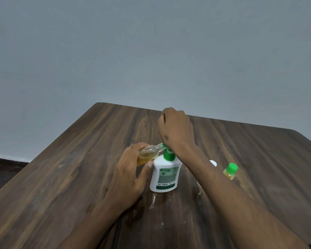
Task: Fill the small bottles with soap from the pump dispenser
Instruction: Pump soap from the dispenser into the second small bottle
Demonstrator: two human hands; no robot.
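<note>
In the head view the left hand grips a small bottle tilted so its mouth meets the green spout of the pump dispenser near the middle of the bench, while the right hand, fingers curled, presses the pump head, and a capped bottle stands toward the right edge

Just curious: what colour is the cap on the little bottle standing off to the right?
Green, on the small bottle; the head view shows it.
</note>
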